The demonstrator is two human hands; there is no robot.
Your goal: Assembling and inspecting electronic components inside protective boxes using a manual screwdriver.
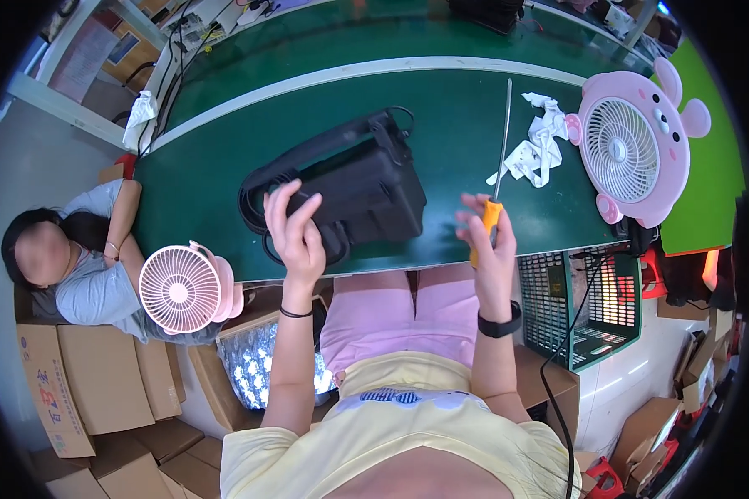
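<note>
Screwdriver [494, 208] at one o'clock, black case [383, 191] at eleven

Your right hand [496, 241] wraps the screwdriver's orange handle [490, 220], its slim metal shank pointing to twelve. Your left hand [295, 233], fingers loosely spread and apparently empty, overlaps the boxy matte case; contact is unclear. A swing toward ten could scratch the plastic; the looped black cord [245, 195] could snag your fingers. Crumpled white strips [544, 140] lie at one on the green table [458, 125].

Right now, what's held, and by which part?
Right hand holds the screwdriver by its orange handle. Left hand is at the black case; grip can't be told.
</note>
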